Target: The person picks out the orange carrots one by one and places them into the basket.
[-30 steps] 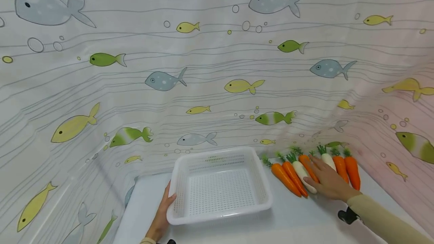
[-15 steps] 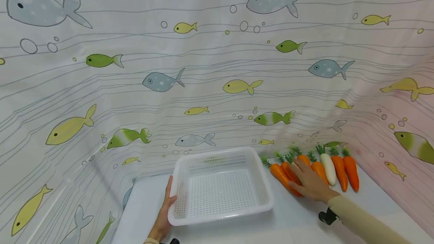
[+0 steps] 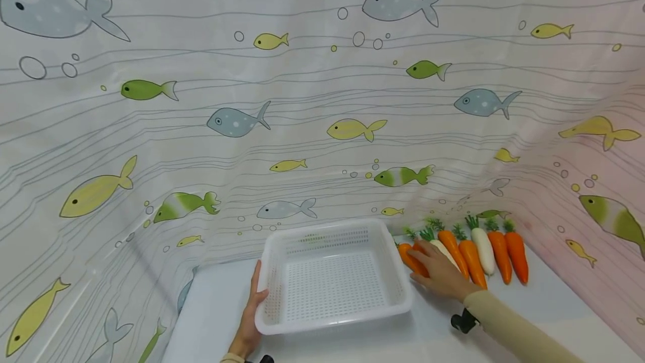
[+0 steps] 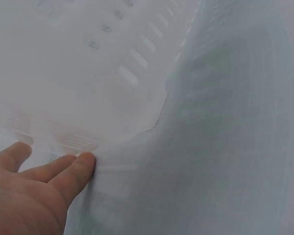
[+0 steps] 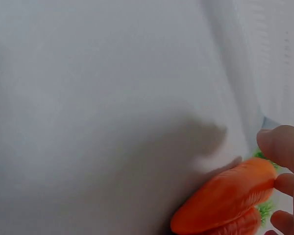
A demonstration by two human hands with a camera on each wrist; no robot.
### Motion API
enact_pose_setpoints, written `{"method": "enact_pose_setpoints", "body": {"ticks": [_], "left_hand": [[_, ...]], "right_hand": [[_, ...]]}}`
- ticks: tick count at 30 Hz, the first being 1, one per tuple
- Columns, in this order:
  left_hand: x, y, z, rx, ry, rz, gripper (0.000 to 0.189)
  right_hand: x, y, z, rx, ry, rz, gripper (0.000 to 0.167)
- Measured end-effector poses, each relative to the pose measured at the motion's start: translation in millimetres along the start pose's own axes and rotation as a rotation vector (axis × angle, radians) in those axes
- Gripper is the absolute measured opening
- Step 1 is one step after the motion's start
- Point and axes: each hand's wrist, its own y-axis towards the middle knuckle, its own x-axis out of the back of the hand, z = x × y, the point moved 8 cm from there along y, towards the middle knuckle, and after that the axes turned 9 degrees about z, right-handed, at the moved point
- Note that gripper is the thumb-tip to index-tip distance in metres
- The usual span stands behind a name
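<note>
My left hand (image 3: 248,315) rests against the left side of a white perforated plastic basket (image 3: 267,329). In the left wrist view, its extended fingers (image 4: 76,174) touch the basket's outer wall. Over the left end of a row of vegetables lies my right hand (image 3: 443,278), partly covering the leftmost orange carrots (image 3: 408,257) and a white radish (image 3: 443,251). The right wrist view has a finger touching one carrot (image 5: 230,196), the thumb standing apart from it. A second carrot (image 5: 242,225) lies beside that one.
Several more carrots (image 3: 517,256) and another white radish (image 3: 484,251) lie side by side to the right, green tops toward the back. The white table (image 3: 211,296) meets a fish-printed curtain (image 3: 302,184) at the back and sides.
My right hand has moved left along the row, uncovering vegetables on the right and now reaching the leftmost carrots. The left hand stays at the basket; the view has shifted slightly.
</note>
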Motion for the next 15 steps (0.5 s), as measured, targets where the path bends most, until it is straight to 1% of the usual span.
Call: {"method": "enact_pose_setpoints", "body": {"ticks": [4,8,10,15], "left_hand": [[-5.0,4.9,0.9,-0.005,0.015,-0.011,0.068],[-10.3,9.6,1.3,-0.013,0.017,-0.010,0.068],[-13.4,11.5,0.9,-0.020,0.023,-0.004,0.069],[-22.3,15.8,-0.5,-0.043,0.023,0.008,0.068]], "right_hand": [[-1.8,3.6,1.6,-0.004,-0.005,0.001,0.057],[0.1,7.4,4.3,0.002,-0.051,-0.040,0.055],[1.2,9.3,4.0,-0.010,-0.066,-0.060,0.055],[3.3,14.0,-0.6,-0.049,-0.058,-0.095,0.056]]}}
